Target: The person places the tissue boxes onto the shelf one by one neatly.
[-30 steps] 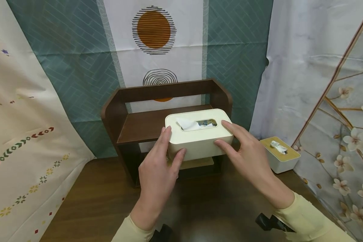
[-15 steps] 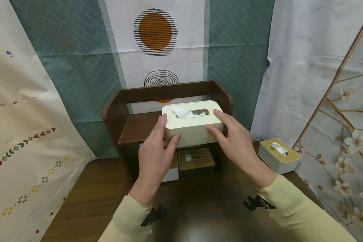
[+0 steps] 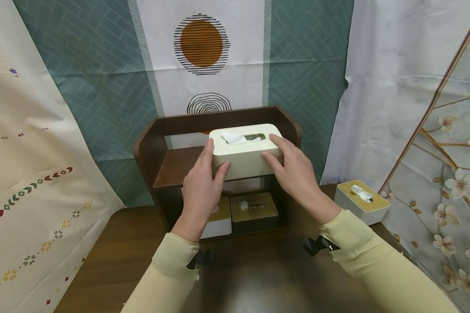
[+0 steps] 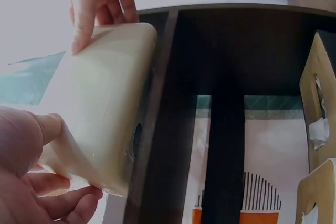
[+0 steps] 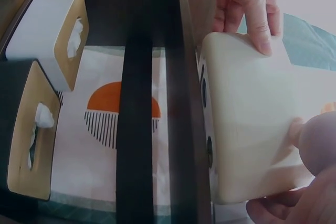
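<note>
A cream tissue box (image 3: 244, 158) with a white tissue in its top slot is held level between both hands. My left hand (image 3: 201, 184) grips its left end, thumb on the front face. At the other end my right hand (image 3: 293, 174) grips it, thumb on the front and fingers near the top edge. Behind and under the box is the upper shelf (image 3: 176, 167) of a dark brown rack. In the left wrist view the box's underside edge lies close along the shelf board (image 4: 157, 114).
On the rack's lower level stand a white tissue box (image 3: 219, 221) and a dark tissue box (image 3: 254, 213), both with wood-coloured tops. Another white tissue box (image 3: 362, 202) stands on the table (image 3: 258, 278) to the right. Patterned cloths hang behind and at both sides.
Both hands have carried the cream tissue box forward, up and slightly left, over the upper shelf. The two boxes on the lower level have come into view beneath it.
</note>
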`<control>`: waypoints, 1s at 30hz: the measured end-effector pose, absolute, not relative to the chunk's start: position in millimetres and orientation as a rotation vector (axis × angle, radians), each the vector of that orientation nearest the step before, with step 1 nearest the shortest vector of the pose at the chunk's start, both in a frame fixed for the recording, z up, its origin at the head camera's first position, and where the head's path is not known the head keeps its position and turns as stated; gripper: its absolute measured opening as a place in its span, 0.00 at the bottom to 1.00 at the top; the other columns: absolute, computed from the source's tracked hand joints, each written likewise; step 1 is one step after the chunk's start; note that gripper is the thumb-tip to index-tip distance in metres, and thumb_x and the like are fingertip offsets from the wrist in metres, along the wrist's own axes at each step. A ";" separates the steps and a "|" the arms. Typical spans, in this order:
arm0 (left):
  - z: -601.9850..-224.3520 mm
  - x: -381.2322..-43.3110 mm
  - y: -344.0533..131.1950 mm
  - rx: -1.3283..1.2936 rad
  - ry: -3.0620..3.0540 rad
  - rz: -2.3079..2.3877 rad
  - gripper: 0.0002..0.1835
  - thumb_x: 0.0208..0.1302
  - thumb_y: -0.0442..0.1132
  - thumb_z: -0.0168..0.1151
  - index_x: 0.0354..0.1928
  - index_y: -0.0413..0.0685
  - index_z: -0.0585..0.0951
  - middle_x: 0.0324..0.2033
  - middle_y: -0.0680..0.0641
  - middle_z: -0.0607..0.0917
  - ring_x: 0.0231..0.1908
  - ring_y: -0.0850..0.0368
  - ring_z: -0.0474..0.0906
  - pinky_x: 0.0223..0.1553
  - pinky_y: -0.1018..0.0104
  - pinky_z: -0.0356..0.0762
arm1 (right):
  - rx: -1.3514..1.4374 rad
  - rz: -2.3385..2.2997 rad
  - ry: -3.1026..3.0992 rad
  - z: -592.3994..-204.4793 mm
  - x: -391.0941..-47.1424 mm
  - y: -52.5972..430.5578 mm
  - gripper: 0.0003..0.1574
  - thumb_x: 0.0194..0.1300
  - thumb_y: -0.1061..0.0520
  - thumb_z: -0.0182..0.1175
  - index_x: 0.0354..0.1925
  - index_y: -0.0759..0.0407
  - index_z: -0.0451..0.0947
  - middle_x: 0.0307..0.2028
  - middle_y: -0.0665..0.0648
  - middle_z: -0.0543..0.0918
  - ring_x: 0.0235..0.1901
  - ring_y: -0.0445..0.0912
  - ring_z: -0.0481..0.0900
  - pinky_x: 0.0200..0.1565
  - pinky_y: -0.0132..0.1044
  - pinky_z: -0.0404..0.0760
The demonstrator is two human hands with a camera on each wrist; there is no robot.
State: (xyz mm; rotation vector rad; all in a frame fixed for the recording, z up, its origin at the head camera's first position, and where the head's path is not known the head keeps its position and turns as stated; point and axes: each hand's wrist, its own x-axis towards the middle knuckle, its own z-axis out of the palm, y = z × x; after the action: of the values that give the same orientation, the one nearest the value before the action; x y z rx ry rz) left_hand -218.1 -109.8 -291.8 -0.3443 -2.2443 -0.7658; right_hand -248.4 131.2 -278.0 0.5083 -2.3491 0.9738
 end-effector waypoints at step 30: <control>-299.6 -240.4 -111.3 -0.222 -2.372 -0.859 0.53 0.74 0.49 0.76 0.90 0.47 0.54 0.78 0.37 0.74 0.72 0.35 0.77 0.70 0.34 0.73 | 0.537 0.969 -2.395 -299.0 -253.7 130.0 0.61 0.81 0.50 0.68 0.92 0.45 0.39 0.86 0.63 0.57 0.79 0.64 0.68 0.71 0.67 0.73</control>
State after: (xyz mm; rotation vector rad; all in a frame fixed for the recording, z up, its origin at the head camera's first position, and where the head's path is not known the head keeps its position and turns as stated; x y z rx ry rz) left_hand -240.4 -111.3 -299.6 -0.2215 -2.3724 -0.8591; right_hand -253.7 130.0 -299.0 0.5373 -2.3952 0.9686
